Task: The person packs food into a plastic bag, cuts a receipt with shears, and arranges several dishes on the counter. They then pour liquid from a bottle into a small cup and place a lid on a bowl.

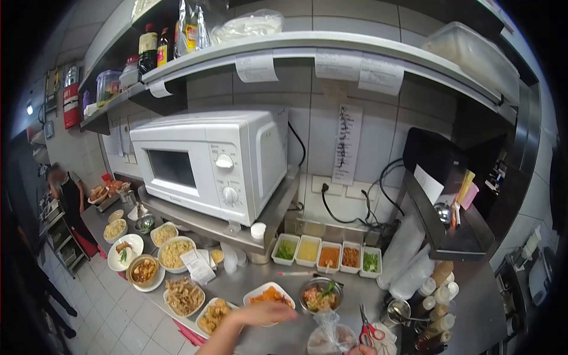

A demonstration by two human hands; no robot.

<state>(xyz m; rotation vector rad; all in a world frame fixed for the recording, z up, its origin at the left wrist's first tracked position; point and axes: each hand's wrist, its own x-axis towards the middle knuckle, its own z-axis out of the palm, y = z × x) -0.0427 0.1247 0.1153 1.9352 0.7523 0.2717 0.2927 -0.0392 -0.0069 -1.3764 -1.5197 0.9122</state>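
My left hand (pixel 266 313) reaches in from the lower left with its fingers stretched out flat. It passes over the near edge of a white dish of orange food (pixel 271 294) and appears to hold nothing. Only a small part of my right hand (pixel 362 350) shows at the bottom edge, beside a clear plastic bag (pixel 332 337) with a gathered top; its grip is hidden. Behind the bag stands a metal bowl of mixed food with green leaves (pixel 320 296). Red-handled scissors (pixel 370 333) lie to the right of the bag.
Several filled dishes, including fried pieces (pixel 184 297) and noodles (pixel 176 254), line the counter's left. Small condiment tubs (pixel 307 251) stand at the back, squeeze bottles (pixel 441 322) at right. A microwave (pixel 213 160) sits on a raised shelf. Another person (pixel 72 195) stands far left.
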